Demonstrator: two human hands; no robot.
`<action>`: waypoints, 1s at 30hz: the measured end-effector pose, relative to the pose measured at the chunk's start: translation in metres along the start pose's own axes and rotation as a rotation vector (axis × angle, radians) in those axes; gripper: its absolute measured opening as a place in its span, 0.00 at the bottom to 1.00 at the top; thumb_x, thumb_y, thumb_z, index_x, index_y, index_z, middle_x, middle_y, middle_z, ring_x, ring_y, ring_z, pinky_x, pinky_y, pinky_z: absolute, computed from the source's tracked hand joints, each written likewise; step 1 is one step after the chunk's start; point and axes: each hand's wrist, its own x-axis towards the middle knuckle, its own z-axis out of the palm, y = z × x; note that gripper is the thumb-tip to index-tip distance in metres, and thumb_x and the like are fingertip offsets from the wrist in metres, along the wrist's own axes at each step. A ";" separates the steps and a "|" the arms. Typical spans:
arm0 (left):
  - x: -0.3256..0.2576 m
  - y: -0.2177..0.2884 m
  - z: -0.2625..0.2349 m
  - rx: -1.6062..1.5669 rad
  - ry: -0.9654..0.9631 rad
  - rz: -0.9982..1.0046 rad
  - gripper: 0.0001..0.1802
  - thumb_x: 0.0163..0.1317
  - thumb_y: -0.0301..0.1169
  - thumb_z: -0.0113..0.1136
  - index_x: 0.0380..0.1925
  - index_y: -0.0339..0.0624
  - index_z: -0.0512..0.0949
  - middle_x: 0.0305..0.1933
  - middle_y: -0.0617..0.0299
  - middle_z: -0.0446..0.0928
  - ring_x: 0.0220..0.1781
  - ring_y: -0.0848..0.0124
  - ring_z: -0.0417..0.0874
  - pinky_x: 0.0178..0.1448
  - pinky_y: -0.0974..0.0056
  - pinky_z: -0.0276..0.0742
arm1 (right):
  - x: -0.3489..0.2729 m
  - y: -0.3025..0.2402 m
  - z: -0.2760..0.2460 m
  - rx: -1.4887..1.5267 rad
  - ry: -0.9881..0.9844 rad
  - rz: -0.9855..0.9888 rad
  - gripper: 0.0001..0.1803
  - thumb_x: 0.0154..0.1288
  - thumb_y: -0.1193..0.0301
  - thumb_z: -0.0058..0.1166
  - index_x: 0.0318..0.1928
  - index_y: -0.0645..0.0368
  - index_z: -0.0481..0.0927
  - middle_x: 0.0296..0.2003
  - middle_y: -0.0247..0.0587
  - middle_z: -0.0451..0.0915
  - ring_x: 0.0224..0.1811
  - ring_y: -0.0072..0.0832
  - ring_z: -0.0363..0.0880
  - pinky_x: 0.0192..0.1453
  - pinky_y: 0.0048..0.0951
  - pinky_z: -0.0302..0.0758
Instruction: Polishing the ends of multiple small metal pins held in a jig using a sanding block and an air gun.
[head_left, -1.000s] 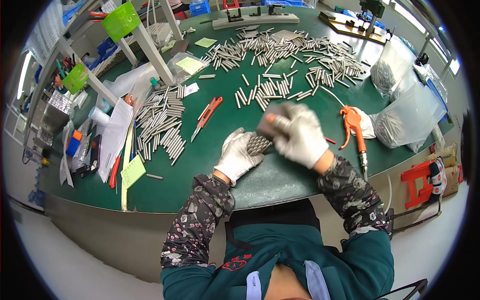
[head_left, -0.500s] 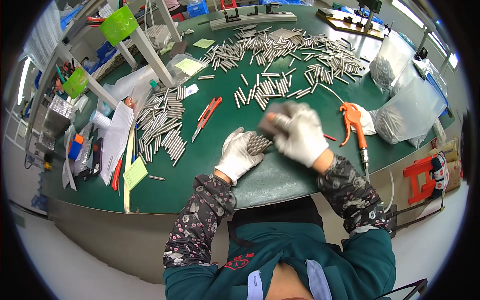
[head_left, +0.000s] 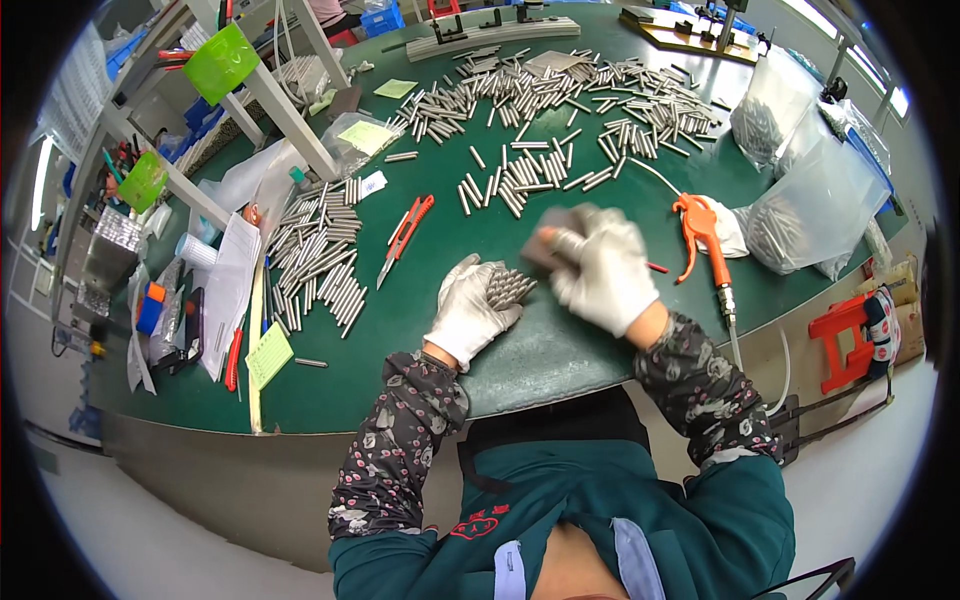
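Observation:
My left hand [head_left: 463, 312], in a white glove, is closed around a bundle of short metal pins [head_left: 511, 288] near the front of the green table [head_left: 420, 385]. The pins' ends face up and to the right. Just right of the bundle, my gloved right hand [head_left: 612, 278] grips a dark grey-brown block [head_left: 541, 248], slightly blurred by motion. A small gap separates block and bundle. Loose metal pins [head_left: 520, 180] lie scattered beyond my hands, and another heap of pins [head_left: 315, 250] lies to the left.
An orange air gun [head_left: 705, 240] with a hose lies at the right, beside clear bags of pins [head_left: 780, 235]. An orange utility knife [head_left: 405, 238] lies left of my hands, blade out. A green note [head_left: 268, 355] and a red-handled tool [head_left: 234, 360] lie near the left front edge.
The whole view has shifted slightly. My left hand has turned a little, showing more of the pins' ends. My right hand still holds the block in nearly the same place.

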 end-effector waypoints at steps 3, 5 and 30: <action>-0.005 -0.006 0.010 0.023 0.124 0.051 0.19 0.39 0.34 0.65 0.35 0.47 0.77 0.34 0.61 0.78 0.44 0.65 0.76 0.65 0.60 0.57 | -0.003 0.007 -0.005 0.015 0.085 0.070 0.16 0.45 0.66 0.53 0.38 0.51 0.81 0.36 0.48 0.74 0.38 0.42 0.71 0.42 0.39 0.69; 0.003 -0.002 0.002 -0.005 0.086 0.026 0.19 0.38 0.35 0.65 0.35 0.47 0.77 0.35 0.61 0.78 0.45 0.66 0.76 0.65 0.60 0.57 | -0.009 -0.009 -0.003 0.199 0.014 -0.115 0.16 0.44 0.67 0.53 0.38 0.53 0.81 0.41 0.48 0.73 0.40 0.43 0.71 0.44 0.40 0.69; 0.000 -0.004 0.003 0.067 0.069 -0.013 0.21 0.35 0.31 0.69 0.36 0.47 0.80 0.44 0.60 0.75 0.56 0.57 0.69 0.64 0.59 0.60 | -0.021 0.029 -0.001 -0.126 0.002 0.180 0.21 0.42 0.67 0.54 0.42 0.52 0.79 0.46 0.52 0.71 0.45 0.46 0.70 0.50 0.40 0.68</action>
